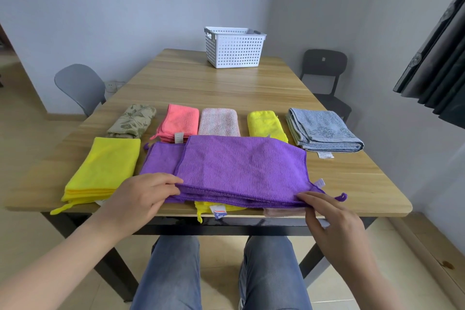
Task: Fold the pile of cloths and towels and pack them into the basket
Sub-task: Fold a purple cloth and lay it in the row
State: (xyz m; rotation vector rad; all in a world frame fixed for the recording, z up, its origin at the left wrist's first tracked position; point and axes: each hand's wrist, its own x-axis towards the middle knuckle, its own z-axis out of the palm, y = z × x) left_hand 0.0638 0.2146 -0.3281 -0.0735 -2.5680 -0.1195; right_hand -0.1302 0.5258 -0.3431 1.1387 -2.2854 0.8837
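A purple cloth [239,168] lies folded over near the table's front edge. My left hand [143,199] pinches its near left corner. My right hand [329,219] pinches its near right edge beside the hanging loop. A yellow cloth [203,206] and a pinkish one [281,212] peek out from under it. Folded pieces lie behind and beside: a yellow cloth [103,171], a leaf-print cloth [133,121], a coral cloth [178,122], a pale pink towel [219,122], a small yellow cloth [265,123] and a blue towel [322,129]. The white perforated basket [235,48] stands at the table's far end.
The wooden table [214,85] has bare room between the folded row and the basket. A grey chair [80,87] stands at the left, a black chair [324,75] at the right. A dark curtain [437,63] hangs at the far right.
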